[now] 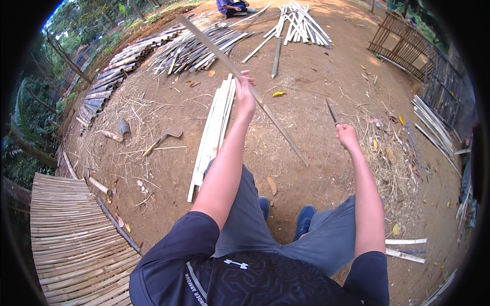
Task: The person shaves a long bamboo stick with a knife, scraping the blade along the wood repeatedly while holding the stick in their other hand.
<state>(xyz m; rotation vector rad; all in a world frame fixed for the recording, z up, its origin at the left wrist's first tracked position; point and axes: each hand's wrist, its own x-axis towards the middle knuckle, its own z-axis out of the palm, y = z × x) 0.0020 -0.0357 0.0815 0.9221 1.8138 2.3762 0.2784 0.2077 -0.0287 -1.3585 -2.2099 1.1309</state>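
My left hand (245,97) grips a long bamboo strip (283,130) near its middle, some fingers raised. The strip slants from the upper left down toward the ground in front of my feet. In my right hand (347,136), closed round its handle, is a knife (331,110) with a narrow dark blade pointing up and away. The blade is apart from the strip. Beyond my left forearm, partly covered by it, lies a bundle of pale split bamboo strips (210,135) on the dirt.
A broad-bladed chopping tool (164,138) lies on the ground at left. Bamboo poles (109,76) and more strips (201,48) are stacked farther off. A slatted bamboo platform (76,234) stands at lower left, bamboo panels (403,43) at far right. A person (232,7) sits at the back.
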